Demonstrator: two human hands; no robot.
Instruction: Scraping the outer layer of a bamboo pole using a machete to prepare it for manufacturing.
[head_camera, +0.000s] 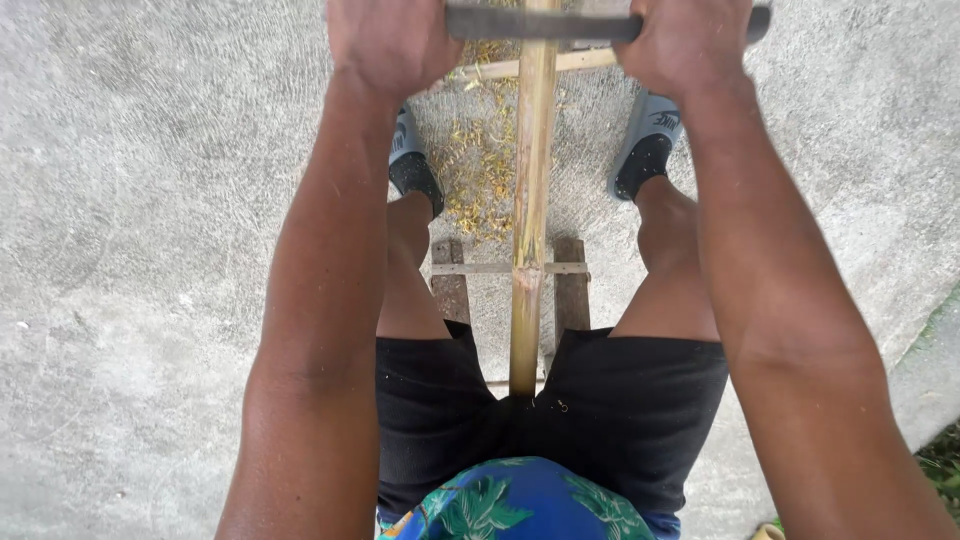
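My left hand (390, 40) and my right hand (685, 45) each grip one end of a dark flat metal blade (540, 24) held crosswise at the top of the view. The blade lies across a long yellowish bamboo pole (530, 220) that runs from between my thighs straight away from me. I sit astride a low wooden bench (570, 290), in black shorts and a blue leaf-print shirt. The pole's near end is hidden at my lap.
Yellow bamboo shavings (480, 170) are scattered on the grey concrete floor (150, 250) between my feet, which wear grey slides (645, 140). A thin wooden strip (500, 68) lies crosswise under the pole. Grass (940, 460) edges the concrete at the right.
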